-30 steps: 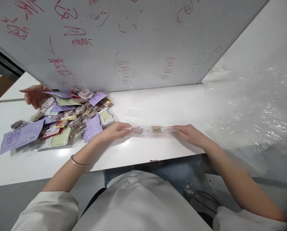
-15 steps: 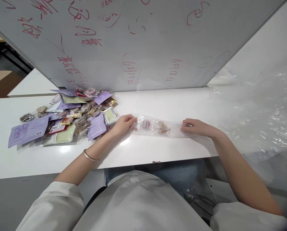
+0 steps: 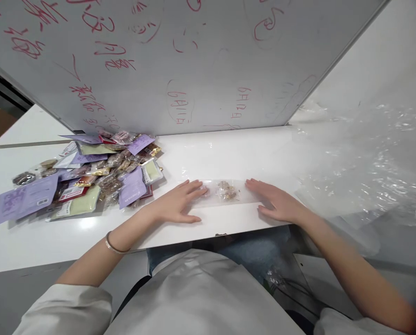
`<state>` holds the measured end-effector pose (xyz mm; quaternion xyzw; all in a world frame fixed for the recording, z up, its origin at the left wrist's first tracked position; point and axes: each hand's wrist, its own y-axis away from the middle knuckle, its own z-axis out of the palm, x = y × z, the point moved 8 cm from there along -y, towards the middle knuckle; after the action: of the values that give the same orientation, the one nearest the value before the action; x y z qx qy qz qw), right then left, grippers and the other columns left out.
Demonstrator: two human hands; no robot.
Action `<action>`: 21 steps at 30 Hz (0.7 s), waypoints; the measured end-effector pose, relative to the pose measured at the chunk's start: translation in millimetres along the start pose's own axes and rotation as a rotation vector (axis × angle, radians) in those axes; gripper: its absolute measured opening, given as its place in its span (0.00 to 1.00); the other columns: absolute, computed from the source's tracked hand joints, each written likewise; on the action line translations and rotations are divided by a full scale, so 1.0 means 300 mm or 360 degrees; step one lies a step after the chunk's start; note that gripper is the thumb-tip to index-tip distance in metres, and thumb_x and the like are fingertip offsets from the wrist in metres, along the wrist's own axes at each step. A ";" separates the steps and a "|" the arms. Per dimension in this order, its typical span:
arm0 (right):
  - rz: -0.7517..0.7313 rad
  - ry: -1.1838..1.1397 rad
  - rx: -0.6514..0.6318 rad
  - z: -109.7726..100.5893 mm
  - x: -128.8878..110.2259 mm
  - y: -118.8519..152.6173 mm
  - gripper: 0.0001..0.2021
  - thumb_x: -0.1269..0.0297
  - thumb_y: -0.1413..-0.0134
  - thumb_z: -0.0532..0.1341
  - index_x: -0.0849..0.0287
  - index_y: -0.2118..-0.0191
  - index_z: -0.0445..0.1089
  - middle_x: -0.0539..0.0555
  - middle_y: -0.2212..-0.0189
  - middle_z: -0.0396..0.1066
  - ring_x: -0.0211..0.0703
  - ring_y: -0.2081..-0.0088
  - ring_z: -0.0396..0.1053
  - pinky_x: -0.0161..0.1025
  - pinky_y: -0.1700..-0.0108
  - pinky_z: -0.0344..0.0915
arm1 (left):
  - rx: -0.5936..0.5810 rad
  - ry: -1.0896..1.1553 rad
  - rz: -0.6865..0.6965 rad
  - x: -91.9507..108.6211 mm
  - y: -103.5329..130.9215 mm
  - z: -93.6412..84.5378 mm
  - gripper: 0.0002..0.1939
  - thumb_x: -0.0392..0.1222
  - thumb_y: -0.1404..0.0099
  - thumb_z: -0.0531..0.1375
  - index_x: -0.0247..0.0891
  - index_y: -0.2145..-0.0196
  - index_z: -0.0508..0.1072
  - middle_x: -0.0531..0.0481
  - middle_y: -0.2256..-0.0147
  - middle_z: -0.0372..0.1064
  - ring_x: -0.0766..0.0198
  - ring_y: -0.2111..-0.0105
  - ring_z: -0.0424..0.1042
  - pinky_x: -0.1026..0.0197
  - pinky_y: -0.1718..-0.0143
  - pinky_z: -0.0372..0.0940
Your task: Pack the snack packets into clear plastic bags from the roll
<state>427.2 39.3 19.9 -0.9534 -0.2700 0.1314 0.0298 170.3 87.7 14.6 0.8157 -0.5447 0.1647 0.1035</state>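
Observation:
A clear plastic bag [image 3: 213, 201] lies flat on the white table [image 3: 194, 235], with small packets inside. A light brown packet [image 3: 226, 190] shows between my hands. A pinkish packet [image 3: 204, 190] is partly covered by the fingers of my left hand. My left hand [image 3: 182, 201] rests with spread fingers over the bag's left end. Fingers apart, my right hand [image 3: 271, 199] lies at the bag's right part. Neither hand grips anything.
A pile of snack packets [image 3: 106, 174] covers the table's left side. Behind the table stands a whiteboard [image 3: 208, 65] with red writing. Crumpled clear plastic sheeting [image 3: 361, 158] spreads across the right side.
Both hands have let go of the bag's ends and opened flat, palms down. My left hand now covers part of the pinkish packet. The view has shifted slightly.

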 end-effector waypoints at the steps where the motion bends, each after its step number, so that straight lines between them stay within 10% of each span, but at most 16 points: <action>1: 0.0037 -0.0056 -0.0047 0.013 0.011 0.018 0.33 0.68 0.45 0.58 0.55 0.32 0.56 0.57 0.33 0.58 0.52 0.34 0.59 0.51 0.37 0.64 | 0.0038 -0.0004 -0.0065 -0.010 0.009 -0.007 0.39 0.56 0.34 0.59 0.40 0.31 0.54 0.36 0.31 0.50 0.43 0.32 0.52 0.40 0.33 0.49; 10: 0.0892 -0.0972 0.0410 0.013 0.235 0.016 0.19 0.50 0.43 0.62 0.54 0.51 0.73 0.54 0.66 0.80 0.51 0.62 0.79 0.49 0.56 0.76 | 0.0714 0.0847 -0.0810 -0.176 0.042 -0.080 0.16 0.52 0.32 0.57 0.37 0.64 0.77 0.45 0.64 0.79 0.57 0.64 0.76 0.58 0.61 0.69; 14: 0.1214 -0.1051 0.0322 0.053 0.283 -0.038 0.23 0.44 0.48 0.64 0.56 0.54 0.70 0.50 0.75 0.73 0.44 0.76 0.72 0.42 0.73 0.72 | 0.0920 0.0953 -0.1064 -0.244 0.036 -0.057 0.15 0.46 0.32 0.57 0.37 0.52 0.69 0.54 0.76 0.70 0.63 0.74 0.70 0.59 0.67 0.66; 18: 0.1108 -0.0286 0.0413 0.002 0.259 -0.073 0.24 0.51 0.49 0.66 0.59 0.49 0.69 0.62 0.60 0.75 0.56 0.60 0.75 0.54 0.58 0.73 | 0.0988 0.0265 -0.0960 -0.218 0.025 -0.097 0.24 0.40 0.34 0.59 0.38 0.41 0.64 0.41 0.56 0.73 0.54 0.55 0.72 0.47 0.50 0.66; 21: 0.0598 0.0053 0.0497 -0.028 0.152 -0.090 0.24 0.59 0.41 0.59 0.59 0.40 0.64 0.66 0.43 0.68 0.62 0.41 0.66 0.62 0.41 0.63 | 0.0689 -0.0035 -0.0516 -0.134 -0.010 -0.092 0.19 0.44 0.30 0.55 0.41 0.44 0.70 0.38 0.40 0.65 0.49 0.39 0.62 0.42 0.38 0.57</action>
<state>453.2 86.2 20.8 -0.9728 -0.0638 0.1589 0.1562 154.6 132.8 24.9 0.8972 -0.3602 0.2498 -0.0542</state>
